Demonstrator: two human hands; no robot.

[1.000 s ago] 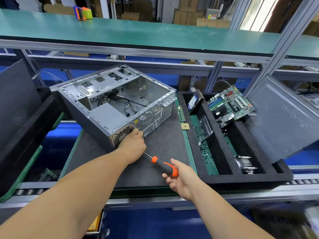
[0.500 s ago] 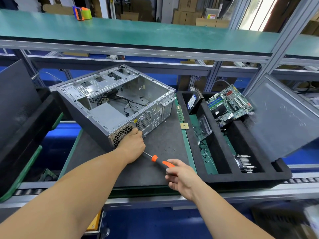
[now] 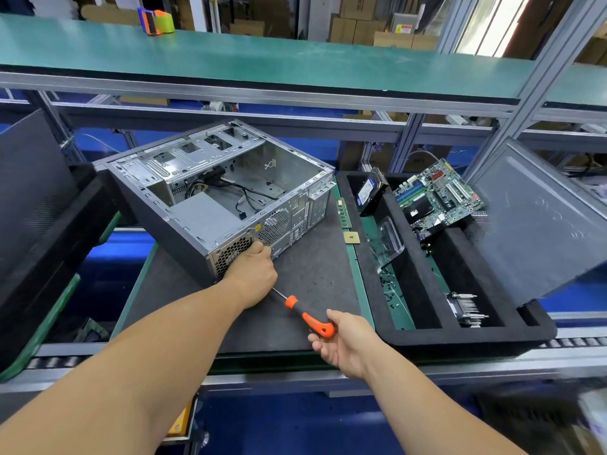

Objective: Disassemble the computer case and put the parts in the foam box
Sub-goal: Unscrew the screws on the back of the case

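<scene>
The open grey computer case (image 3: 210,178) lies on its side on the dark mat (image 3: 315,267), with loose cables and a power supply inside. My left hand (image 3: 253,274) is curled against the case's rear grille, over the tip end of the screwdriver's shaft. The orange-handled screwdriver (image 3: 308,318) slants from that hand down to my right hand (image 3: 345,343), whose fingertips pinch the end of the handle. The black foam box (image 3: 460,339) stands to the right and holds a motherboard (image 3: 437,195), a hard drive (image 3: 369,192) and a heatsink (image 3: 466,307).
A RAM stick (image 3: 342,213) and a CPU chip (image 3: 350,238) lie on the mat's right edge. Small screws (image 3: 389,284) and a clear plastic piece (image 3: 387,241) sit in the box's left slot. A grey side panel (image 3: 542,218) leans at the right; a green shelf (image 3: 295,60) runs overhead.
My right hand has loosened its full grip on the handle and shifted to a fingertip hold at its end. My left hand and the case have stayed in place.
</scene>
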